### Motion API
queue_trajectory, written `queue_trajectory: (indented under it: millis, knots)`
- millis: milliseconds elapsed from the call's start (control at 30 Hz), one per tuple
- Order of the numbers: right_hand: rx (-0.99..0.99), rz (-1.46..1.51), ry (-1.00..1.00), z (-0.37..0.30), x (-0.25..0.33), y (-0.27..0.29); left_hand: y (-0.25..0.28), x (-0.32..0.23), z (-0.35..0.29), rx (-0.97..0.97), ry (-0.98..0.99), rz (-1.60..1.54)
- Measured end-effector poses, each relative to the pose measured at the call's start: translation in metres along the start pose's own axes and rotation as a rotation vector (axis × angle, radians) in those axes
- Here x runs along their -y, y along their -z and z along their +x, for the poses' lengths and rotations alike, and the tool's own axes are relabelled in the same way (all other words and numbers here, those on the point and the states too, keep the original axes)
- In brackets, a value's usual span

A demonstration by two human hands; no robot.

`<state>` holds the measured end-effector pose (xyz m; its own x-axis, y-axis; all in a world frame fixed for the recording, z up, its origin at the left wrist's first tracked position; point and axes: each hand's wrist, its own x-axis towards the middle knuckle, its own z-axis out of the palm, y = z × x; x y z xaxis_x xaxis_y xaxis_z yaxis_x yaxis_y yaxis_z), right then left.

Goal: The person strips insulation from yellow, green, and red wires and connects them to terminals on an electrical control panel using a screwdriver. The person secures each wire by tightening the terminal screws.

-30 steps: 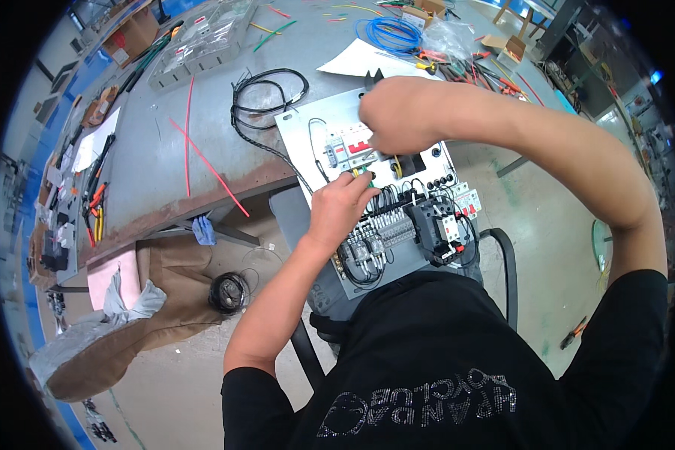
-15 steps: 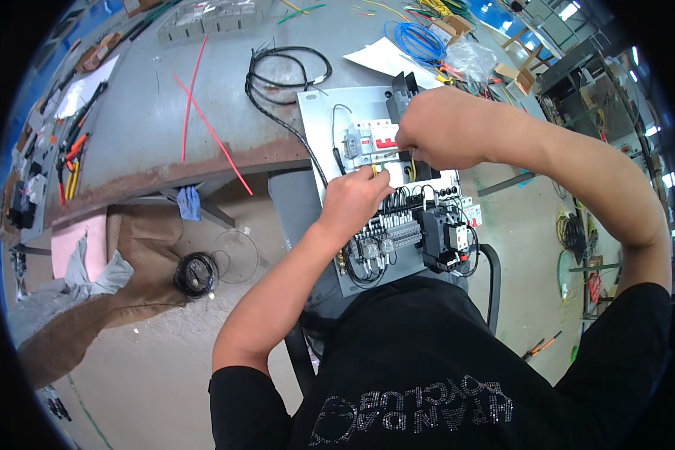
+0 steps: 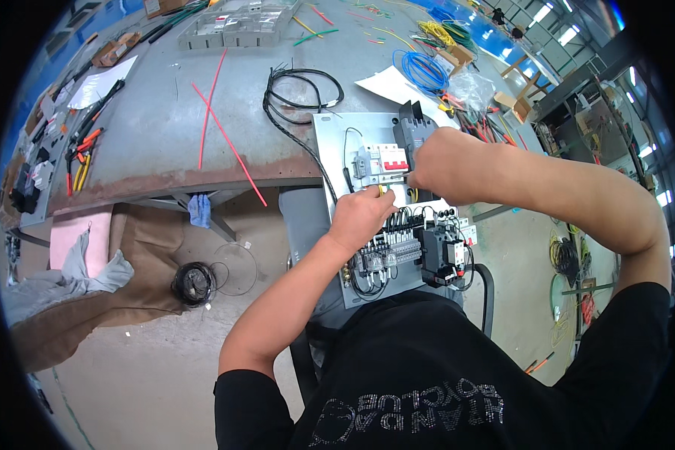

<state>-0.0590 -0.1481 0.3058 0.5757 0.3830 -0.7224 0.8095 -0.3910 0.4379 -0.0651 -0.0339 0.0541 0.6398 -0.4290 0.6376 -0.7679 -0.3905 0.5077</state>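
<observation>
A metal mounting plate (image 3: 327, 139) with electrical parts rests in front of me, its far end by the table edge. Near its top is a white circuit breaker (image 3: 379, 159) with red toggles. My left hand (image 3: 358, 217) is closed, pinching thin yellow and green wires (image 3: 382, 190) at the breaker's near side. My right hand (image 3: 451, 169) is closed round a screwdriver; only its thin shaft (image 3: 399, 177) shows, pointing left along the breaker's near edge. The handle is hidden in my fist. Below my hands sit a terminal block row (image 3: 390, 253) and a black contactor (image 3: 435, 255).
On the grey table (image 3: 150, 135) lie two crossed red tubes (image 3: 229, 142), a black cable loop (image 3: 307, 73), a blue wire coil (image 3: 425, 71) and a parts tray (image 3: 240, 26). Orange-handled pliers (image 3: 90, 139) lie at left. A black wire coil (image 3: 193, 283) is on the floor.
The whole view has shifted slightly, so the table and plate appear lower. My right hand has drawn a little off the breaker, showing more red toggles. Both hands keep their grips.
</observation>
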Motion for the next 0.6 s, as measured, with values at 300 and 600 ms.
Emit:
queue_trajectory:
  millis: [300,600]
  knots:
    - [-0.037,0.292,-0.098,0.007,-0.008,0.002,-0.007,0.003,-0.006,-0.019,0.02,0.024]
    - [0.029,0.825,-0.232,0.019,-0.021,-0.009,-0.014,0.008,-0.009,-0.049,0.027,0.009]
